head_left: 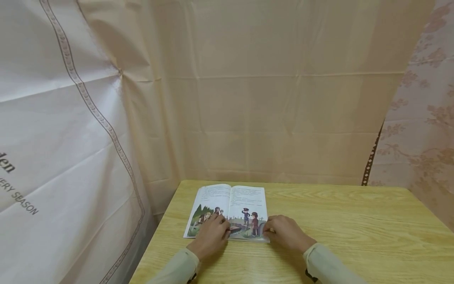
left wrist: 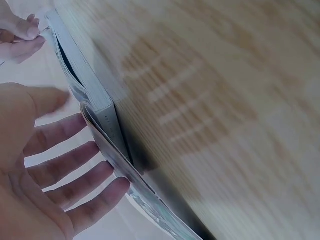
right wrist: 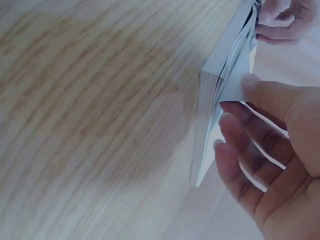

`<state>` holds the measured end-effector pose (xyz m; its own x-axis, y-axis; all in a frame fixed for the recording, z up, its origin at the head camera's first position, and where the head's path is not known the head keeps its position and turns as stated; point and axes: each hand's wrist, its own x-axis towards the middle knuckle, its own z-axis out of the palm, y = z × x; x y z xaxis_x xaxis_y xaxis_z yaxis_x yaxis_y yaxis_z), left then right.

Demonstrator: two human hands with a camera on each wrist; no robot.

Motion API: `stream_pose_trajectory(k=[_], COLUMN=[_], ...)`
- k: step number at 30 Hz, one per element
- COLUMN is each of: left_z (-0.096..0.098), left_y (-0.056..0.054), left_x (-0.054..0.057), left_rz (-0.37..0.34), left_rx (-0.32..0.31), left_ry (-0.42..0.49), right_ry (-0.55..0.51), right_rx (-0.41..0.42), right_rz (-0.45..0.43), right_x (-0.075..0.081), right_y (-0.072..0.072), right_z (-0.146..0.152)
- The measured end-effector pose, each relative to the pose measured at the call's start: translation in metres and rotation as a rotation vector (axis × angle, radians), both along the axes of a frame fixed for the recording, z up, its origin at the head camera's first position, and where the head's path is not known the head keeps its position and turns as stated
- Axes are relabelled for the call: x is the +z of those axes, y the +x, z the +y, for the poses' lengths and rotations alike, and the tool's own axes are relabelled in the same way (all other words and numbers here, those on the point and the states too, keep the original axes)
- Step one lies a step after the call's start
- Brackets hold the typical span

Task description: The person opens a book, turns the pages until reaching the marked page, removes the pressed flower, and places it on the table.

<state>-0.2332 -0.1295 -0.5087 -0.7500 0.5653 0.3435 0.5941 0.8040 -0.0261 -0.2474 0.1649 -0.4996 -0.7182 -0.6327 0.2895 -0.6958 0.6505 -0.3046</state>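
An illustrated book [head_left: 244, 197] lies spread out on the wooden table, with text above and cartoon figures below on both pages. My left hand [head_left: 213, 232] rests on the lower part of the left page near the spine. In the left wrist view its fingers [left wrist: 75, 162] are extended and spread against the paper. At the lower right corner of the book is my right hand [head_left: 285, 232]. The right wrist view shows it pinching the corner of a page [right wrist: 235, 87] between thumb and fingers, lifted a little off the stack of pages [right wrist: 206, 100] beneath.
The light wooden table [head_left: 340, 221] extends to the right of the book. A beige cloth [head_left: 269, 118] hangs behind the table's far edge. On the left hangs a white printed cloth [head_left: 53, 138], and on the right a floral one [head_left: 422, 130].
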Motion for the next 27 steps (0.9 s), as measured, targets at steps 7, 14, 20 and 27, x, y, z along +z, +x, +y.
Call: stream_pose_trajectory(k=[7,14,20,27], left_z=[0.006,0.009,0.011,0.014], left_y=[0.001,0.001,-0.002,-0.003], left_x=[0.001,0.001,0.0,0.0], left_rz=[-0.075,-0.112,-0.072,-0.013], left_rx=[0.065,0.077,0.041,0.065], left_ry=[-0.042,-0.046,-0.048,-0.054], right_ry=[0.013,-0.003,-0.037,-0.14], right_rx=[-0.008,-0.034,-0.046,-0.148], right_rz=[0.091,0.176,0.202,0.117], right_x=[0.001,0.002,0.007,0.012], right_y=[0.0,0.001,0.003,0.006], right_z=[-0.002,-0.004,-0.002,0.0])
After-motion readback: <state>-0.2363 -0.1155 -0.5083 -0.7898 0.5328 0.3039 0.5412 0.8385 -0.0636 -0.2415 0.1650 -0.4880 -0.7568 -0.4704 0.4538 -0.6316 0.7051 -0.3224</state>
